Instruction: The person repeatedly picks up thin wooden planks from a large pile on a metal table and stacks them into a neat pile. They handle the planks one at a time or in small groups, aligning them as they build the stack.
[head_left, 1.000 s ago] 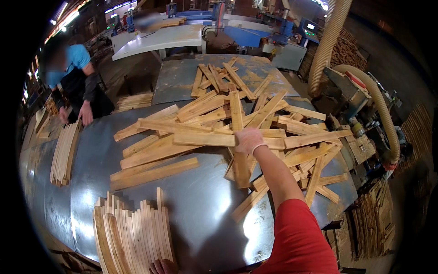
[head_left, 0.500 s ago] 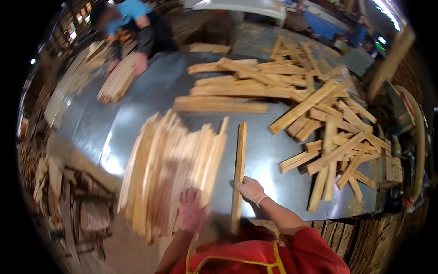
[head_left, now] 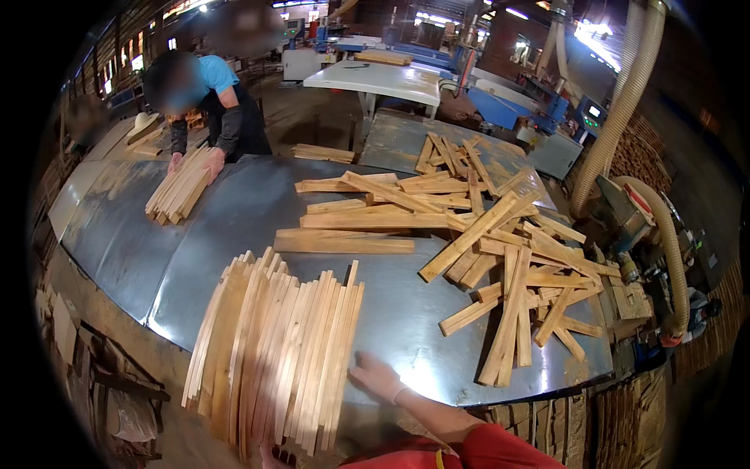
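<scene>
A row of pale wooden strips (head_left: 301,352) stands side by side on the metal table's left front, their ends uneven. Beside its right edge is my right hand (head_left: 377,381), in a light glove, fingers stretched toward the outermost strip with nothing held; whether they touch it is unclear. At the near ends of the strips, only a little of my left hand (head_left: 280,456) shows at the lower edge, its fingers mostly hidden. To the right lies a loose, crisscrossed heap of wooden strips (head_left: 508,266). Some longer pieces (head_left: 344,241) lie flat behind the row.
The metal table (head_left: 211,203) extends to the far left, where a co-worker (head_left: 226,102) holds a bundle of strips (head_left: 178,187). A machine with a ribbed hose (head_left: 673,258) stands at the right edge. Stacked timber (head_left: 578,418) sits below the front edge.
The single strip in my right hand has left it, and the hand has moved left to the row. My left hand has dropped from the row's top to its near ends. The view has tilted up.
</scene>
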